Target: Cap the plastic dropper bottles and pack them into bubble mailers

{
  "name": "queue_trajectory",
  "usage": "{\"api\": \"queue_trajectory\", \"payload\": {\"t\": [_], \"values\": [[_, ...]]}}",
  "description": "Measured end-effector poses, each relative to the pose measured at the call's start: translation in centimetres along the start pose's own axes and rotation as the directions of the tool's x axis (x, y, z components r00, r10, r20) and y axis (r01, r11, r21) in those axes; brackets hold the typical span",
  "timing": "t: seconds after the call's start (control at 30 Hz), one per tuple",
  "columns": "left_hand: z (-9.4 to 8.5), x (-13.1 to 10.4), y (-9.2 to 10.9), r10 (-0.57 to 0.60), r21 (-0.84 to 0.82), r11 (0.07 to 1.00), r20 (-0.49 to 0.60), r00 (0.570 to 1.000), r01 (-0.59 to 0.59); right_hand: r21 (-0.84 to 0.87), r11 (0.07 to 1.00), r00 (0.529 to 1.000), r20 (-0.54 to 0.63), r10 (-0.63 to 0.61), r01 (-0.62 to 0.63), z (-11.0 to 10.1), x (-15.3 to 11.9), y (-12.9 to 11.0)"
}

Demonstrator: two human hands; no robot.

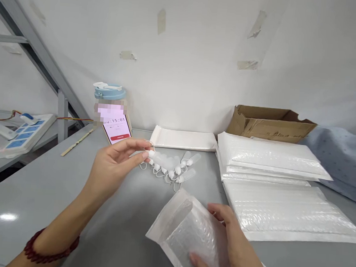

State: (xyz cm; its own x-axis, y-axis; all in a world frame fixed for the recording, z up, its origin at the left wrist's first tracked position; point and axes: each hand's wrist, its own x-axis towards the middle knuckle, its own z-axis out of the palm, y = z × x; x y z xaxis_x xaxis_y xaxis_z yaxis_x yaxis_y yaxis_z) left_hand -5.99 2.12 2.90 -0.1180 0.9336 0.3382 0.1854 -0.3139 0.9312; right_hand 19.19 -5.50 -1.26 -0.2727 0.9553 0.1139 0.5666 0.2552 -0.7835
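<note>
Between the thumb and fingers of my left hand (pixel 115 165) is a small white dropper bottle (pixel 160 159), pinched by its cap end. Several more dropper bottles (pixel 186 175) with looped cap straps lie in a loose group on the grey table, just beyond and below it. My right hand (pixel 223 244) is closed round a white bubble mailer (pixel 195 229), thumb on its near face and fingers at its far edge. The mailer's mouth gapes a little and faces the bottles. What is inside the mailer is hidden.
Stacked bubble mailers (pixel 283 207) lie at the right, with another mailer (pixel 185 139) by the wall. Behind them stands an open cardboard box (pixel 273 128). A phone (pixel 117 124) leans on a blue-lidded cup (pixel 110 92). Further left are a thin stick (pixel 77 143) and a power strip (pixel 26 134).
</note>
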Motion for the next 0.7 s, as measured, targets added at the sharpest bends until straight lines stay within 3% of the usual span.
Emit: {"api": "queue_trajectory", "payload": {"t": [0.13, 0.3, 0.4, 0.6, 0.63, 0.7], "values": [[-0.2, -0.3, 0.7, -0.079, -0.050, 0.994, 0.267, 0.960, 0.096, -0.024, 1.000, 0.999, -0.049, 0.004, -0.005, -0.2, 0.3, 0.1], [1.5, -1.7, 1.1, -0.141, 0.136, 0.987, 0.459, 0.877, 0.087, -0.065, 0.995, 0.995, -0.067, -0.078, 0.073, -0.1, 0.4, 1.0], [1.9, -2.0, 1.0, -0.127, 0.203, 0.979, 0.512, 0.850, 0.025, -0.077, 0.994, 0.994, -0.071, -0.080, 0.075, -0.2, 0.4, 1.1], [1.8, -1.8, 0.8, -0.094, 0.295, 0.954, 0.440, 0.893, -0.045, -0.105, 0.990, 0.990, -0.095, -0.106, 0.095, 0.3, 0.5, 1.7], [2.0, -1.9, 0.7, -0.116, 0.292, 0.956, 0.462, 0.879, -0.028, -0.124, 0.986, 0.988, -0.094, -0.125, 0.113, 0.5, 0.5, 1.9], [2.6, -2.3, 0.6, -0.208, 0.278, 0.959, 0.551, 0.809, 0.057, -0.175, 0.974, 0.983, -0.087, -0.160, 0.143, 0.9, 0.6, 2.3]]}}
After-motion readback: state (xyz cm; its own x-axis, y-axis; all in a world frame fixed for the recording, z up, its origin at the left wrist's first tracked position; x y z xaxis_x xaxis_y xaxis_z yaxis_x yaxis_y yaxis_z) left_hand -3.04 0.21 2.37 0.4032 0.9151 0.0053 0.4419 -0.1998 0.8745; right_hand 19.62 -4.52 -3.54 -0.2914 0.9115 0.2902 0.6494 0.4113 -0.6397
